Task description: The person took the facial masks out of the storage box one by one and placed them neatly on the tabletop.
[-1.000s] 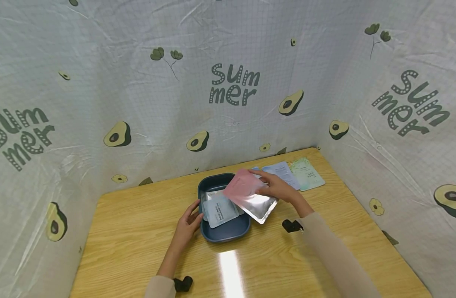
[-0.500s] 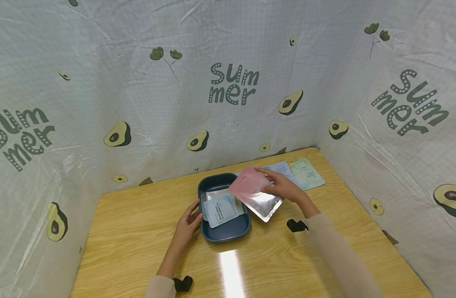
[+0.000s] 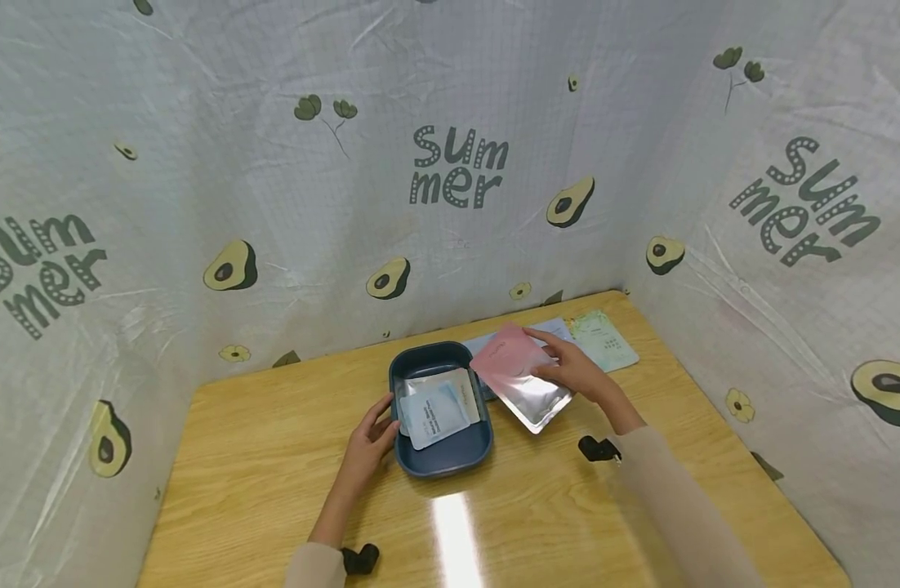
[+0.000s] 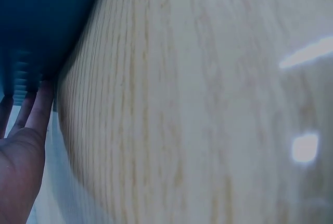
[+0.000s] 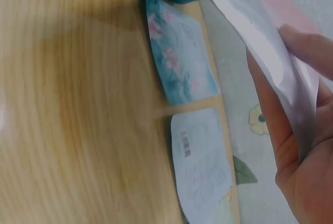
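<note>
My right hand (image 3: 576, 371) pinches a pink and silver face mask packet (image 3: 510, 356) by its right side, thumb on one face and fingers on the other. The packet is tilted, its left corner close to the right rim of a dark blue tray (image 3: 443, 468). Inside the tray lie a light blue packet (image 3: 431, 416) and, partly hidden beneath it, a paler silver-edged packet (image 3: 461, 380). My left hand (image 3: 369, 445) rests at the tray's left side; in the left wrist view its extended fingers (image 4: 40, 110) touch the tray's outer wall (image 4: 44, 21).
Along the table's back edge lie a flowered blue packet (image 5: 179, 57), a pale lilac packet (image 5: 200, 156) and a green-white packet (image 3: 604, 341). A printed cloth (image 3: 457, 253) hangs behind and on both sides of the wooden table (image 3: 274, 457).
My right hand has moved right and slightly back with the pink packet, away from over the tray, uncovering more of the packets inside. The left hand and tray have stayed in place.
</note>
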Action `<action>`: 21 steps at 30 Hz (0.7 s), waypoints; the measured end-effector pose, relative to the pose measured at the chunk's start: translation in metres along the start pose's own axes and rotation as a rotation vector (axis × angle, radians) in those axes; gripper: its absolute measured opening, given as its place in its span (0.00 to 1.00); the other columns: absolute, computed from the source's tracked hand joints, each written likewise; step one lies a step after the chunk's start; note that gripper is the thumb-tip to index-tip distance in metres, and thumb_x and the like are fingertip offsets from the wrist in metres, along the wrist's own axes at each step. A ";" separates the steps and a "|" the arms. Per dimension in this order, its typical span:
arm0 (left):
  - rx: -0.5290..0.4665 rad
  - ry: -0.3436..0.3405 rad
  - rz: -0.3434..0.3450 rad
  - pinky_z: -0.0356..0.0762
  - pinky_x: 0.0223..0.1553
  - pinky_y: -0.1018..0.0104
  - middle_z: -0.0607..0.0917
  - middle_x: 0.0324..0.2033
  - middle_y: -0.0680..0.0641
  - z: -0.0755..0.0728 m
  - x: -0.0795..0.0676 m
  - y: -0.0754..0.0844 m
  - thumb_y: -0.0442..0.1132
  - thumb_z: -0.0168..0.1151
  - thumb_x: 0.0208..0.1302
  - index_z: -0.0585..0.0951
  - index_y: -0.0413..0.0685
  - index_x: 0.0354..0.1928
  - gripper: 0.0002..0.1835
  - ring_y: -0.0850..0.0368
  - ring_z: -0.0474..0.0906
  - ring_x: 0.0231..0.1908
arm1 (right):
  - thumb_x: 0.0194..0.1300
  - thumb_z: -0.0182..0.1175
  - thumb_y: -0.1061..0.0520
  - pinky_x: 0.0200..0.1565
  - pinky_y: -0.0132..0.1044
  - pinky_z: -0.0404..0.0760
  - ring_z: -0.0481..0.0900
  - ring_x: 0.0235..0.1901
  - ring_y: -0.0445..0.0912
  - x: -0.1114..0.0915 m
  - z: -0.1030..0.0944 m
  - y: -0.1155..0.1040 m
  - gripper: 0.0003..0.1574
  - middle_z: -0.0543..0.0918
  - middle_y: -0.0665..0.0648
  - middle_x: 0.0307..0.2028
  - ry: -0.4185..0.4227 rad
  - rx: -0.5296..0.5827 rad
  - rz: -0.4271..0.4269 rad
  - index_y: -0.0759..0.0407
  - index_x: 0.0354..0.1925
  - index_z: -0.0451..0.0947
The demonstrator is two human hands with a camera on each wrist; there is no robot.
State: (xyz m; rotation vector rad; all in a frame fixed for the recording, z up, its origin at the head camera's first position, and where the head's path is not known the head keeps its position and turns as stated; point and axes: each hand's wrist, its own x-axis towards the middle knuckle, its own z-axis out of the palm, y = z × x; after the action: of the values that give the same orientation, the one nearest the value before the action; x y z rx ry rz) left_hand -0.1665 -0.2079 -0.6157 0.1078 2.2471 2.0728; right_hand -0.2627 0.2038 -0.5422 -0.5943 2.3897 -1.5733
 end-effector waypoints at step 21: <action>-0.024 -0.010 0.012 0.77 0.59 0.65 0.62 0.76 0.43 -0.001 0.001 -0.002 0.41 0.61 0.74 0.66 0.53 0.76 0.31 0.39 0.68 0.70 | 0.72 0.62 0.63 0.22 0.32 0.72 0.64 0.15 0.37 -0.029 0.023 0.023 0.45 0.78 0.73 0.53 0.118 0.116 0.145 0.52 0.80 0.55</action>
State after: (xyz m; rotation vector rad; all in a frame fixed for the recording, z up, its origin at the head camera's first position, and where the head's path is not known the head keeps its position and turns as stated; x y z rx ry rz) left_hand -0.1674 -0.2091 -0.6174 0.1307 2.2205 2.1000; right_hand -0.2332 0.2058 -0.5736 -0.3064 2.3433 -1.7120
